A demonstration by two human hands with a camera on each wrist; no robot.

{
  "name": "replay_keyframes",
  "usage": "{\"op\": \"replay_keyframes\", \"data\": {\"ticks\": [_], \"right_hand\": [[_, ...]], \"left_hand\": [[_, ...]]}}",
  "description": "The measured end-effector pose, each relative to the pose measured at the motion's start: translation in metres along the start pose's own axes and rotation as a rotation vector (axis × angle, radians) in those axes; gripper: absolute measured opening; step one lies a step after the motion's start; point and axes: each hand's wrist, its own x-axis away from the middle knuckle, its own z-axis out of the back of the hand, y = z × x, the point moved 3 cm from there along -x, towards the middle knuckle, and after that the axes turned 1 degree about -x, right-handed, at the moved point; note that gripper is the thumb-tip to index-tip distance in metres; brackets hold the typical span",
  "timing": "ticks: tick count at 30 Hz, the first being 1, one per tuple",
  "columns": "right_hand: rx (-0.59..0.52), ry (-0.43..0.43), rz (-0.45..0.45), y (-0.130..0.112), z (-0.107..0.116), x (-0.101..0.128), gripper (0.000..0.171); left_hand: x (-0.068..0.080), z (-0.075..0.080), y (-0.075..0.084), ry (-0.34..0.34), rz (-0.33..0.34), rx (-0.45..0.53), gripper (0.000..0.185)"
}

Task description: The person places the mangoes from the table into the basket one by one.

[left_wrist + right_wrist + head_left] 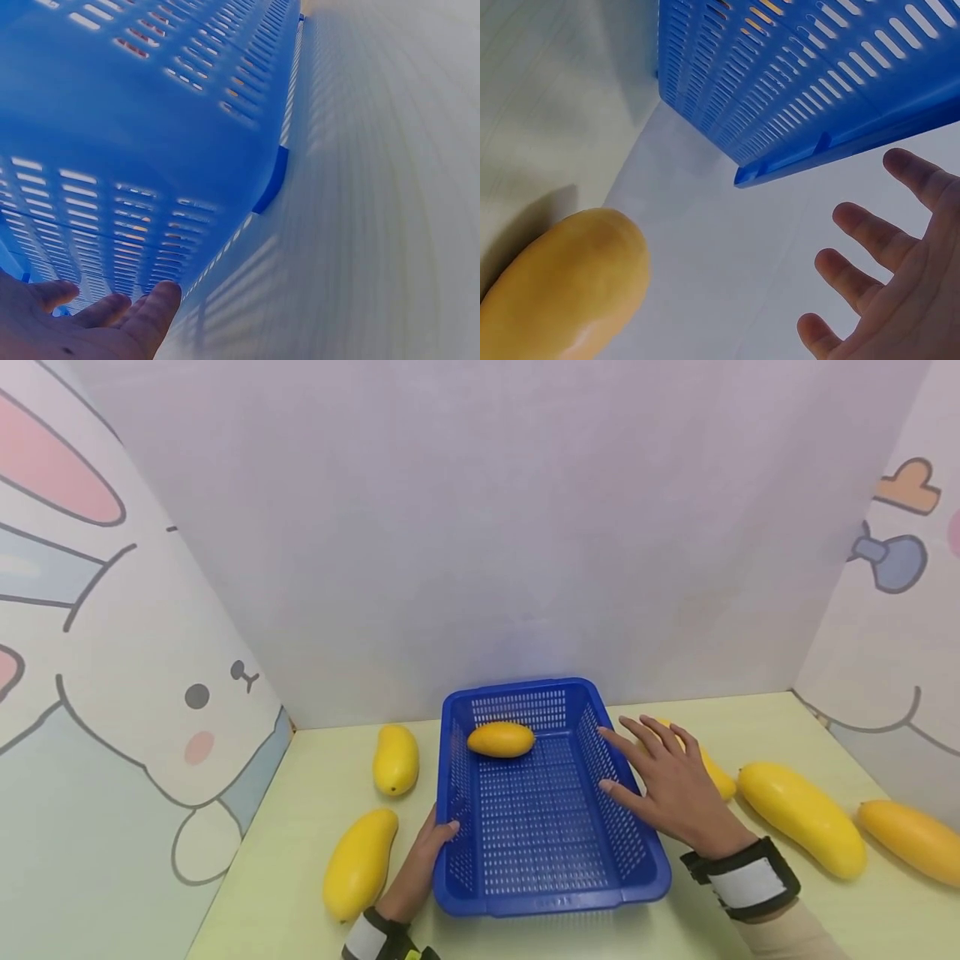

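One mango (501, 739) is already lain in the blue basket (551, 906), steadied by the left hand (431, 847); five remain on the tabletop (750, 727). The right hand (675, 785) is spread, empty, lower right.

- A pale yellow-green tabletop (750, 718) fills the lower part of the head view, its surface smooth and matte.
- Behind it stands a plain back wall (480, 527) in a soft lavender-grey, with no marks on it.
- The left wall panel (112, 677) carries a large cartoon rabbit drawn in grey outline (pink inner ear, pink cheek, a small dot eye), over a pale blue-green lower band.
- The right wall panel (892, 610) is white with a blue shape and an orange one near the top, and a grey curved outline lower down.
- Light is even and diffuse; shadows on the tabletop are faint and soft.
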Motion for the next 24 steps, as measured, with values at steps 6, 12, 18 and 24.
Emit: {"op": "replay_keyframes", "data": {"ticks": [6, 12, 18, 24], "right_hand": [[0.014, 0.022, -0.001, 0.002, 0.006, -0.001, 0.070], [-0.007, 0.024, -0.024, 0.004, 0.012, 0.000, 0.070], [-0.005, 0.033, -0.028, 0.006, 0.014, 0.001, 0.070], [-0.003, 0.049, -0.017, 0.009, 0.017, 0.000, 0.069]], "left_hand": [[0.000, 0.000, 0.000, -0.002, 0.002, 0.008, 0.073], [0.001, 0.000, 0.001, 0.002, 0.006, -0.003, 0.073], [0.000, 0.001, -0.001, 0.000, 0.001, 0.000, 0.072], [-0.002, 0.002, -0.003, -0.003, -0.001, 0.011, 0.072]]}}
